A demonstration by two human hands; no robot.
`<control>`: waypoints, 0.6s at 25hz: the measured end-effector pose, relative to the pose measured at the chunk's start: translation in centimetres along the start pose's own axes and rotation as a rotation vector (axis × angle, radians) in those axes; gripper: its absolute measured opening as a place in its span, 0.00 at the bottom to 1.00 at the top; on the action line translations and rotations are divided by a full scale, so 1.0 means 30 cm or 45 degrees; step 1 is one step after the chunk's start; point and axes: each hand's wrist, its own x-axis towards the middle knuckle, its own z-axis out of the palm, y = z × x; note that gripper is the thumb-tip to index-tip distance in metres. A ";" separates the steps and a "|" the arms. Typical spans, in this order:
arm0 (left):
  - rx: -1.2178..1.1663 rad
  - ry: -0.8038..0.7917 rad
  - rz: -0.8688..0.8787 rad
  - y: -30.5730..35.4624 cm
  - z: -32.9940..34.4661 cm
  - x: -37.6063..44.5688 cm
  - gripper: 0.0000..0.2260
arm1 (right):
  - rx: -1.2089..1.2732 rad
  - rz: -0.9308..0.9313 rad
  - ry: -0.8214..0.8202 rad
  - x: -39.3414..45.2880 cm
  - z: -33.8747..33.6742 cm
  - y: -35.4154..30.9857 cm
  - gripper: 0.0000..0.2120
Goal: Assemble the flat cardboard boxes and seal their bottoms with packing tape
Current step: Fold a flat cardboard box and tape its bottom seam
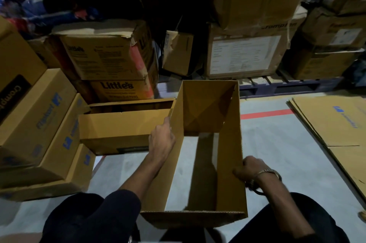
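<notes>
A brown cardboard box [229, 163] stands opened into a square tube in front of me, and the grey floor shows through its open bottom. My left hand [161, 139] grips the top edge of its left wall, fingers curled over the rim. At the right wall, my right hand [250, 169], with a metal bracelet on the wrist, grips the edge with the thumb inside. One flap [202, 108] hangs folded inward at the far end. No tape is in view.
An open box [118, 130] lies on its side just left of my left hand. Stacked printed cartons [39, 124] fill the left, and more cartons [245, 54] stand behind on a pallet. Flat cardboard sheets [336, 130] lie at right near a red floor line [265, 114].
</notes>
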 end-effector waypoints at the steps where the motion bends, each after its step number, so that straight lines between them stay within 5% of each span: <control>1: 0.025 -0.006 0.005 -0.006 -0.002 0.006 0.18 | 0.020 -0.041 0.141 0.015 0.015 -0.016 0.18; 4: 0.069 -0.005 0.057 -0.023 -0.019 -0.001 0.18 | 0.103 -0.166 0.344 0.031 0.033 -0.066 0.18; 8: 0.062 -0.028 0.248 -0.002 -0.100 -0.064 0.26 | 0.097 -0.199 0.299 0.034 0.042 -0.070 0.17; 10: -0.043 -0.330 0.347 0.034 -0.195 -0.165 0.28 | 0.099 -0.211 0.257 0.038 0.034 -0.067 0.17; 13: -0.092 -1.105 0.373 0.038 -0.293 -0.411 0.35 | 0.115 -0.222 0.222 0.045 0.022 -0.068 0.18; 15: 0.146 -1.113 0.553 -0.022 -0.265 -0.551 0.31 | 0.140 -0.234 0.215 0.042 0.024 -0.066 0.18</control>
